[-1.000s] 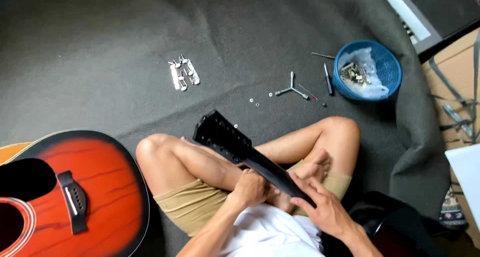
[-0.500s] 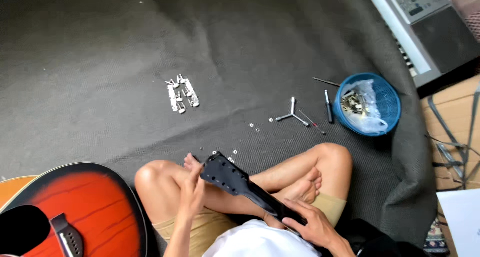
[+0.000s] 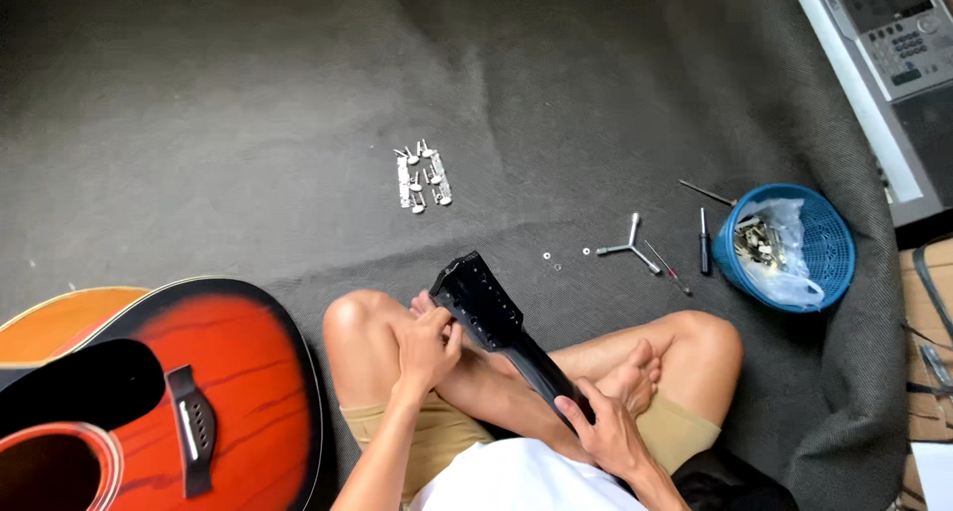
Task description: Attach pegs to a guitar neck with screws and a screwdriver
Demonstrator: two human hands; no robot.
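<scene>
A dark grey carpet (image 3: 248,104) covers nearly the whole floor, and its upper and left stretches give wide open room. At the right edge it rucks up in folds against an electronic keyboard (image 3: 884,44), which is cut off by the top right corner. A red and orange guitar body (image 3: 149,392) lies at the lower left, partly out of the picture, just beside the person's left knee.

The person sits cross-legged at the bottom centre with a black guitar neck (image 3: 501,327) lying across the legs, its head pointing up and left. The left hand (image 3: 427,344) pinches the edge of the head with curled fingers. The right hand (image 3: 606,434) is wrapped around the lower part of the neck, near the bare foot; the neck's far end is hidden under it.

A blue basket (image 3: 794,245) at the right holds a plastic bag with small metal parts, too small to tell apart. Left of it lie a screwdriver (image 3: 704,243), a three-armed wrench (image 3: 629,248) and tiny washers. A pair of silver tuning pegs (image 3: 423,176) rests apart, above the neck.
</scene>
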